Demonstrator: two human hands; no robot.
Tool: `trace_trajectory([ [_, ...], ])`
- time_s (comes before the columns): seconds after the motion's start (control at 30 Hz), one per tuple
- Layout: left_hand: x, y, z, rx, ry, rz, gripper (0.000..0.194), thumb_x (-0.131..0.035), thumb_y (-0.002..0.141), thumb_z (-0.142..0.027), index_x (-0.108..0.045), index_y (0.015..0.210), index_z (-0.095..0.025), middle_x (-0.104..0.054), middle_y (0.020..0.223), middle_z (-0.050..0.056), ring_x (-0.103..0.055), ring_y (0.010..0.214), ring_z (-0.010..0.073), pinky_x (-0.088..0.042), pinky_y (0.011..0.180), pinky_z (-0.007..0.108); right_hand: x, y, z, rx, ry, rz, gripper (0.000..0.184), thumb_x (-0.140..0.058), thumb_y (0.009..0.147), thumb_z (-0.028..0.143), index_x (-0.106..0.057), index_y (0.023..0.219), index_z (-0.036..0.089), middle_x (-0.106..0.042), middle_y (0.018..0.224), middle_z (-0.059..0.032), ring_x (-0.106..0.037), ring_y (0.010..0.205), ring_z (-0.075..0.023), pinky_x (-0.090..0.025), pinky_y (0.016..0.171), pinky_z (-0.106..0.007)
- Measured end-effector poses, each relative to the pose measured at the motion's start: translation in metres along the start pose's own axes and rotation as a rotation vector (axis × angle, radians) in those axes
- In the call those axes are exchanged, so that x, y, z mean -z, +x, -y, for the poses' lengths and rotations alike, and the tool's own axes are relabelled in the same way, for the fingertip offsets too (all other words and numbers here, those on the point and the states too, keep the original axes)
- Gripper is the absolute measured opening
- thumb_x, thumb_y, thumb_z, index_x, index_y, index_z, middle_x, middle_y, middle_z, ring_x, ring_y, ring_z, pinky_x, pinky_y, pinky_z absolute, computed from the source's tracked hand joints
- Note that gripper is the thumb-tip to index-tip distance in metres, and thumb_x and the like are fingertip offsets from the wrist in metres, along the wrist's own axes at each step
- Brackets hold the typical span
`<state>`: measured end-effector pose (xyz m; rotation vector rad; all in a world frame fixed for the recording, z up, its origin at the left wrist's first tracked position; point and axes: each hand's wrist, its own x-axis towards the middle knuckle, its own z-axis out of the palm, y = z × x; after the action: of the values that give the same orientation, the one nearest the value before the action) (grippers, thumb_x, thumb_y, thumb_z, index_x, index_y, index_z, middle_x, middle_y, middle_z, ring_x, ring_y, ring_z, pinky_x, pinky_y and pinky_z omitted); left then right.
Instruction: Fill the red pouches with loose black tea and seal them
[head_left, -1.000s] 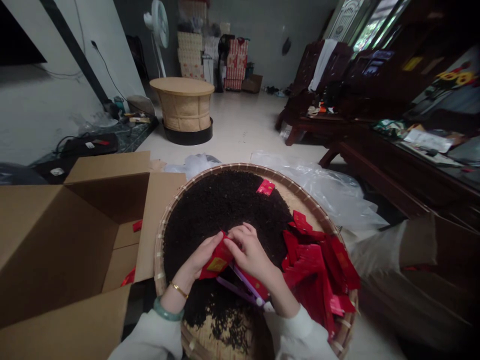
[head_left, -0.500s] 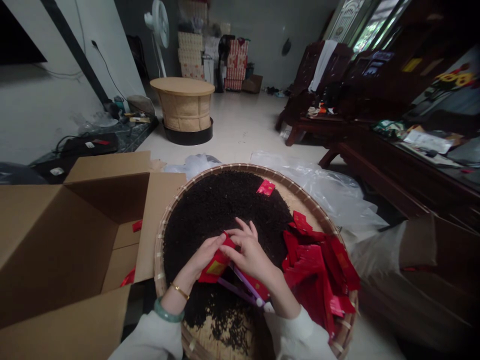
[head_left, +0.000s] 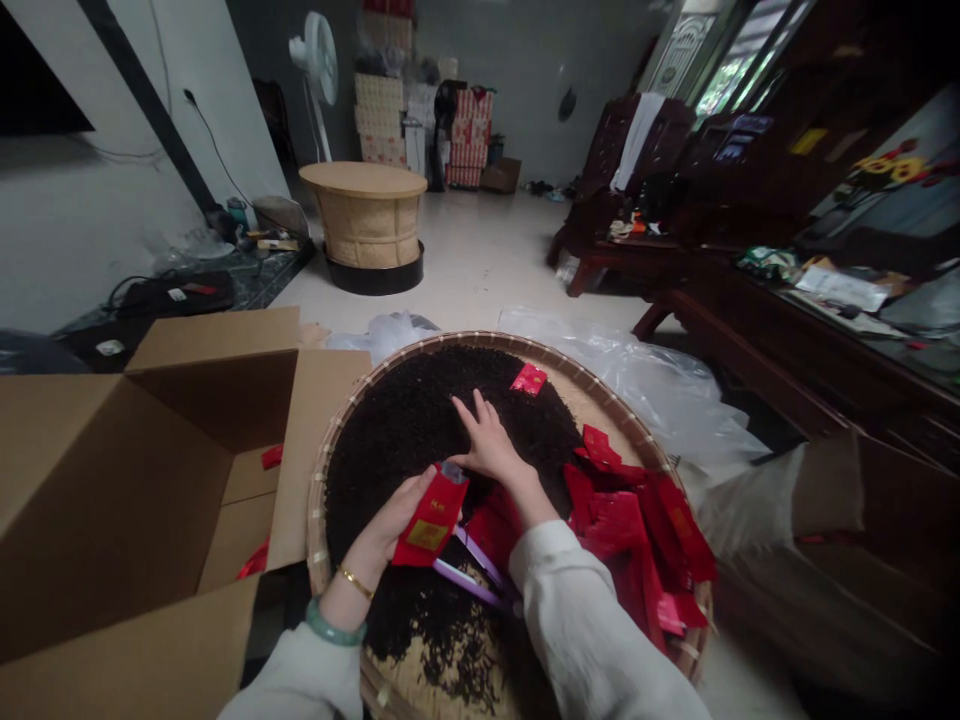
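Note:
My left hand [head_left: 401, 515] grips a red packet [head_left: 439, 515] with a gold label, held upright with its silvery mouth open at the top. Over the dark loose tea leaves [head_left: 405, 410], my right hand [head_left: 489, 440] reaches forward with its fingers spread and nothing in them. The leaves lie in a round woven bamboo tray [head_left: 600, 392]. Beneath my hands are a purple-handled tool [head_left: 472, 585], partly hidden, and more red packaging [head_left: 495, 525]. A heap of flat red packets [head_left: 622, 530] fills the tray's right side. One small red packet [head_left: 529, 379] rests on the leaves near the far rim.
An open cardboard box [head_left: 172, 470] stands left of the tray, with a few red packets inside. Clear plastic sheeting [head_left: 637, 375] lies behind the tray. Another box [head_left: 832, 530] is at right, beside dark wooden furniture [head_left: 787, 330]. A round drum-like table [head_left: 367, 220] stands farther back.
My right hand has left the packet's top and moved forward over the leaves, fingers spreading. The packet in my left hand now shows its open mouth and front.

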<state>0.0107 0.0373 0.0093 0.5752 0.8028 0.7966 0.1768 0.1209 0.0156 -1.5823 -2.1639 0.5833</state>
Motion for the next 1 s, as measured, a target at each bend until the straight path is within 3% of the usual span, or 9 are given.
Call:
trace_trajectory([
  [0.07,0.001,0.001,0.001,0.003,-0.008,0.003,0.059,-0.068,0.066,-0.064,-0.064,0.087,-0.009,-0.070,0.063,0.009,-0.064,0.051,0.0180,-0.048,0.051,0.027,-0.002,0.004,0.003,0.021,-0.106,-0.005,0.087,-0.087,0.051,0.022,-0.051,0.130,0.028,-0.034,0.144,-0.0163,-0.033,0.128,-0.0419,-0.039,0.095,-0.059],
  [0.17,0.000,0.001,0.000,0.003,-0.005,-0.005,0.058,-0.068,0.065,-0.064,-0.063,0.084,-0.009,-0.070,0.062,0.009,-0.063,0.050,0.0176,-0.048,0.050,0.026,-0.001,0.001,0.003,0.056,-0.181,-0.065,0.057,-0.083,0.058,0.023,-0.063,0.111,0.027,-0.052,0.119,-0.0122,-0.047,0.110,-0.0325,-0.049,0.084,-0.049],
  [0.27,-0.002,0.000,-0.002,0.005,-0.016,-0.010,0.056,-0.070,0.064,-0.063,-0.063,0.083,-0.010,-0.070,0.062,0.009,-0.064,0.051,0.0178,-0.048,0.051,0.026,0.000,-0.006,0.000,0.050,-0.185,-0.077,0.047,-0.081,0.060,0.021,-0.064,0.104,0.026,-0.052,0.111,-0.0109,-0.048,0.101,-0.0291,-0.051,0.076,-0.044],
  [0.4,0.000,0.000,-0.002,0.010,-0.048,-0.020,0.052,-0.068,0.069,-0.059,-0.064,0.085,-0.010,-0.070,0.063,0.009,-0.064,0.051,0.0179,-0.049,0.051,0.026,0.000,-0.012,-0.002,0.047,-0.051,-0.104,0.035,-0.073,0.063,0.008,-0.066,0.093,0.025,-0.054,0.106,-0.0075,-0.049,0.098,-0.0250,-0.048,0.080,-0.041],
  [0.53,0.000,-0.001,-0.002,0.008,-0.066,-0.012,0.052,-0.068,0.069,-0.060,-0.064,0.083,-0.009,-0.070,0.062,0.009,-0.064,0.051,0.0176,-0.049,0.051,0.026,0.002,-0.020,-0.006,-0.113,0.527,-0.286,0.024,-0.065,0.059,0.005,-0.066,0.075,0.022,-0.056,0.092,-0.0023,-0.051,0.093,-0.0210,-0.044,0.090,-0.041],
  [0.63,-0.001,-0.002,-0.003,0.001,-0.079,-0.017,0.051,-0.069,0.069,-0.059,-0.064,0.082,-0.011,-0.070,0.062,0.008,-0.064,0.051,0.0175,-0.050,0.051,0.026,0.002,-0.028,-0.012,-0.272,0.901,-0.366,0.021,-0.066,0.059,0.017,-0.066,0.079,0.022,-0.056,0.082,0.0004,-0.054,0.080,-0.0180,-0.049,0.084,-0.039],
  [0.77,-0.001,-0.001,-0.003,0.003,-0.078,-0.009,0.052,-0.069,0.067,-0.060,-0.065,0.080,-0.011,-0.070,0.062,0.007,-0.064,0.051,0.0167,-0.050,0.051,0.025,0.002,-0.037,-0.018,-0.372,1.182,-0.332,0.028,-0.060,0.068,0.033,-0.064,0.094,0.023,-0.060,0.075,0.0006,-0.059,0.065,-0.0166,-0.055,0.069,-0.038],
  [0.9,0.002,0.001,0.000,0.008,-0.081,-0.010,0.054,-0.070,0.064,-0.062,-0.065,0.080,-0.010,-0.070,0.063,0.008,-0.065,0.051,0.0171,-0.050,0.051,0.025,0.005,-0.042,-0.015,-0.414,1.582,-0.268,0.020,-0.056,0.073,0.036,-0.065,0.084,0.022,-0.068,0.079,-0.0041,-0.066,0.080,-0.0217,-0.054,0.078,-0.043],
  [1.0,0.004,0.003,0.002,0.001,-0.073,-0.008,0.054,-0.067,0.069,-0.062,-0.065,0.082,-0.009,-0.070,0.063,0.009,-0.065,0.053,0.0175,-0.050,0.052,0.026,0.007,-0.043,-0.009,-0.486,1.914,-0.203,0.017,-0.054,0.076,0.032,-0.066,0.082,0.022,-0.069,0.074,-0.0020,-0.067,0.081,-0.0201,-0.052,0.086,-0.045],
])
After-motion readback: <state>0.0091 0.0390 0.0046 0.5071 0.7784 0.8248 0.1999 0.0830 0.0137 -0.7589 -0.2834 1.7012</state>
